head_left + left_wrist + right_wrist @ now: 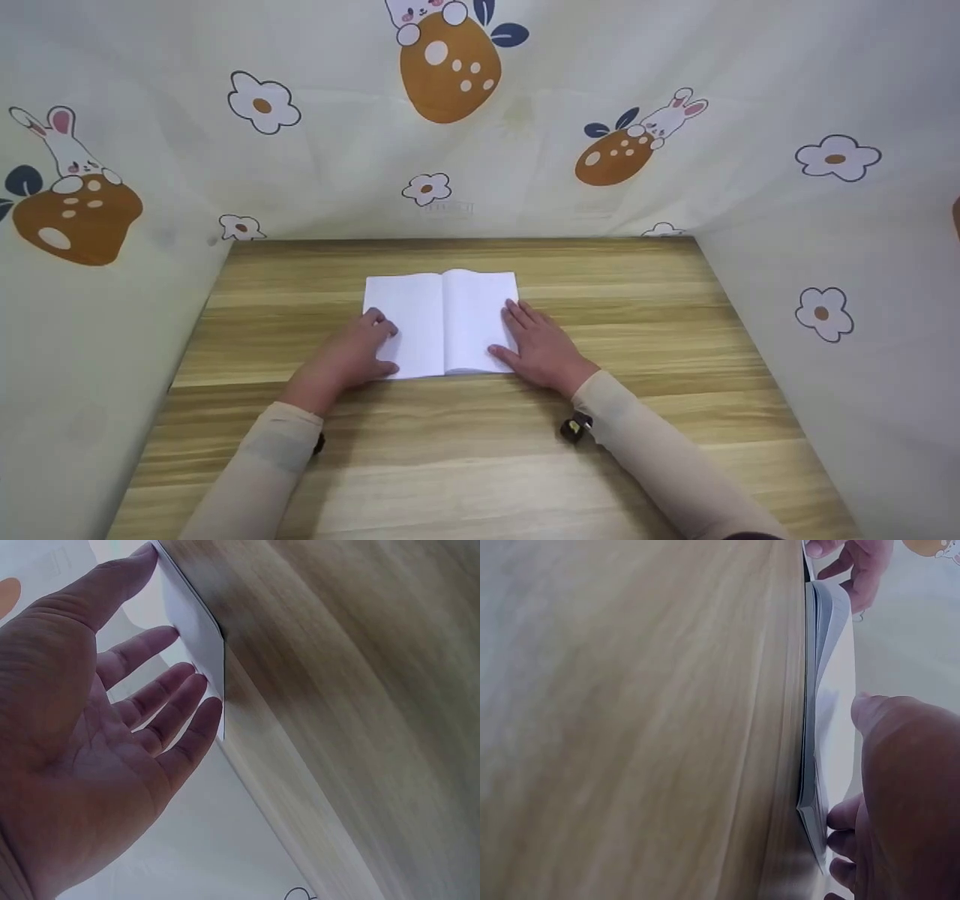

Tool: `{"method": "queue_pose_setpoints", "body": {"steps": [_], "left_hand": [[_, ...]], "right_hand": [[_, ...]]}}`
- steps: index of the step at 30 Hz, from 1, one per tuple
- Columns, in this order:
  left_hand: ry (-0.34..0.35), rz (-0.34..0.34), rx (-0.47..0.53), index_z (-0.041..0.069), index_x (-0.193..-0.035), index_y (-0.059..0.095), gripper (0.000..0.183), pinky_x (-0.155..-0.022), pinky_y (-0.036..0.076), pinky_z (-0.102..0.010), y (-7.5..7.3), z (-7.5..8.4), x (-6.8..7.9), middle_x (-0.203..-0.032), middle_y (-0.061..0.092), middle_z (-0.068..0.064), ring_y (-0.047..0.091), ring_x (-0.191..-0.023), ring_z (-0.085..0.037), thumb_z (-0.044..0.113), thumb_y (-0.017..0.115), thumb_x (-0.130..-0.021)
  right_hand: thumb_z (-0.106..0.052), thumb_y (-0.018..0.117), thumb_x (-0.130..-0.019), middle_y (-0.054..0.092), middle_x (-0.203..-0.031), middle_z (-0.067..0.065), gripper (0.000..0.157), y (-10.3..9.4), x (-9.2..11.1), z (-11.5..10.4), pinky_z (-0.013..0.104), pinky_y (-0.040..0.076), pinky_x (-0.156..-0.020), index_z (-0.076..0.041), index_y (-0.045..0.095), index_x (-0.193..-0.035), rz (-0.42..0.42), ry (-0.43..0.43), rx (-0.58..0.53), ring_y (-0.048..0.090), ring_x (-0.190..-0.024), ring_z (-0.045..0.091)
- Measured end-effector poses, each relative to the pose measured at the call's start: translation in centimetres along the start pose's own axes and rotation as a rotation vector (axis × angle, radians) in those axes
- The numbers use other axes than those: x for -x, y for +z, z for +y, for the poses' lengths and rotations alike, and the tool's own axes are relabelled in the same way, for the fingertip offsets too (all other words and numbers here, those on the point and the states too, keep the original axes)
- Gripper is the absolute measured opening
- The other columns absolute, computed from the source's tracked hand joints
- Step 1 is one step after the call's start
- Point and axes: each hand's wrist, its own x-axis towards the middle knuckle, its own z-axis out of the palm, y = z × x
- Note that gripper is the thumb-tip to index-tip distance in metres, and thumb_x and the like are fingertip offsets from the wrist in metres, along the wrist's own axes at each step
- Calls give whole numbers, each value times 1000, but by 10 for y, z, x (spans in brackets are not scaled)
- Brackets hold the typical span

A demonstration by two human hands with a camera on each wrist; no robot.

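Observation:
An open book (416, 319) with blank white pages lies flat on the wooden table, its spine crease running away from me. My left hand (360, 349) rests on the left page, fingertips and thumb touching the paper near its outer edge. In the left wrist view the left hand (112, 697) has its fingers spread and gently bent, tips on the page. On the opposite side my right hand (544, 349) lies over the right page's outer edge, fingers extended. From the right wrist view, the book (832, 697) shows a thick stack of pages with the right hand (900, 787) beside it.
The wood-grain table (480, 457) meets a pale fabric wall (337, 172) printed with rabbits, orange fruit and flowers at the back and both sides. A small black device (576, 427) is strapped at the right wrist.

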Motion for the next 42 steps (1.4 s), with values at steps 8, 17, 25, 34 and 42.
{"method": "queue_pose_setpoints", "body": {"steps": [8,17,25,34,42], "left_hand": [[-6,2,9,8,-139,58,63,-108,43,-53,1,0,1,-142,46,-14,48,-129,-35,35,81,-87],[48,39,-5,5,-135,60,61,-104,46,-52,3,-1,2,-136,49,-16,51,-122,-36,35,82,-86],[65,48,-7,4,-134,61,60,-103,46,-52,3,-3,2,-135,49,-18,51,-121,-36,33,81,-86],[39,36,2,6,-136,60,61,-105,45,-52,3,-3,2,-138,48,-16,49,-125,-36,35,80,-87],[21,32,-2,6,-138,59,62,-106,44,-53,3,-1,3,-139,48,-16,48,-127,-36,36,80,-87]], "right_hand": [[-67,31,-101,21,-167,11,85,-1,-1,-3,52,23,-121,-4,28,-159,0,-27,10,17,-154,32],[-68,30,-101,21,-167,9,84,2,-3,-6,51,21,-122,-6,29,-159,0,-25,-1,16,-154,29],[-67,32,-102,22,-167,9,83,1,-4,-10,52,22,-121,-7,32,-158,13,-37,-14,18,-154,30],[-64,33,-103,25,-166,11,80,-1,-7,-14,51,22,-121,-5,34,-157,19,-69,-20,20,-153,30],[-61,34,-104,27,-165,13,78,0,-10,-19,52,23,-121,-4,37,-156,26,-96,-37,21,-153,32]]}}
